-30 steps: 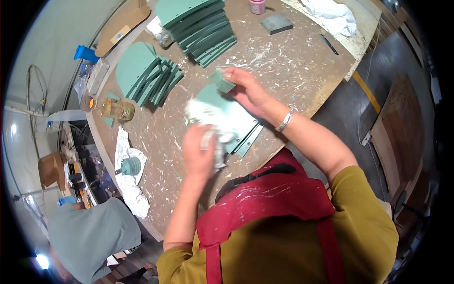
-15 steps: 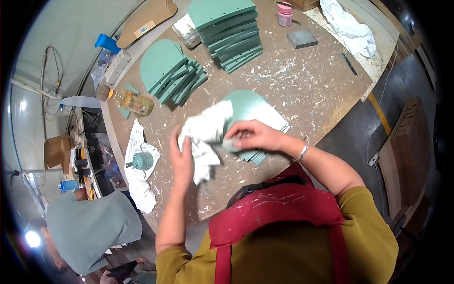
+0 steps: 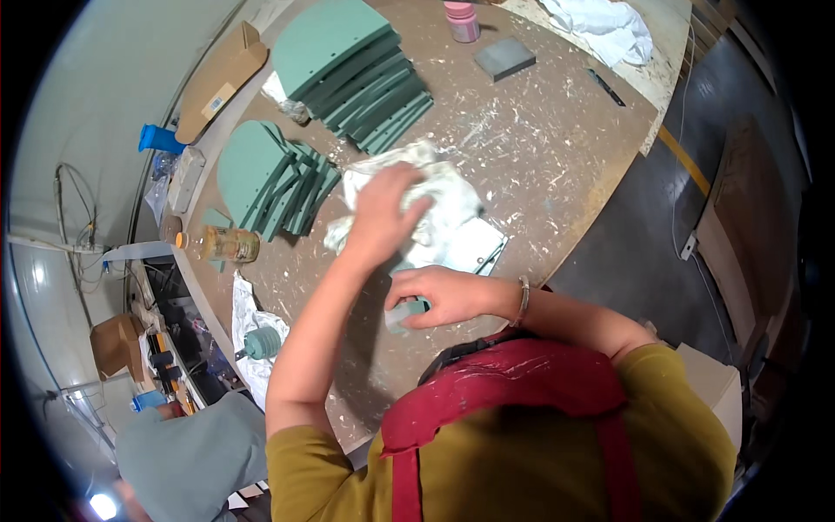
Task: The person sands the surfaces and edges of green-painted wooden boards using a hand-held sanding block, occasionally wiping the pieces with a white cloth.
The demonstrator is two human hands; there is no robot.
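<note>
My left hand (image 3: 389,209) presses down on a crumpled white cloth (image 3: 444,198) that lies over a pale green panel (image 3: 474,248) on the brown worktable (image 3: 539,139). Closer to my body, my right hand (image 3: 442,296), with a bracelet on its wrist, is closed around a small green-grey block (image 3: 402,311) at the near edge of that panel. Most of the panel is hidden under the cloth and my hands.
Two fanned stacks of green panels (image 3: 361,74) (image 3: 265,178) lie at the far left. A pink cup (image 3: 461,21), grey block (image 3: 504,57), dark pen (image 3: 604,87), white cloth (image 3: 609,30), glass jar (image 3: 228,245) and green roller (image 3: 259,343) stand around. Another person (image 3: 187,465) is at lower left.
My left hand has moved from the left edge of the cloth up onto its middle. My right hand has drawn back toward my body with the small block. The view has shifted.
</note>
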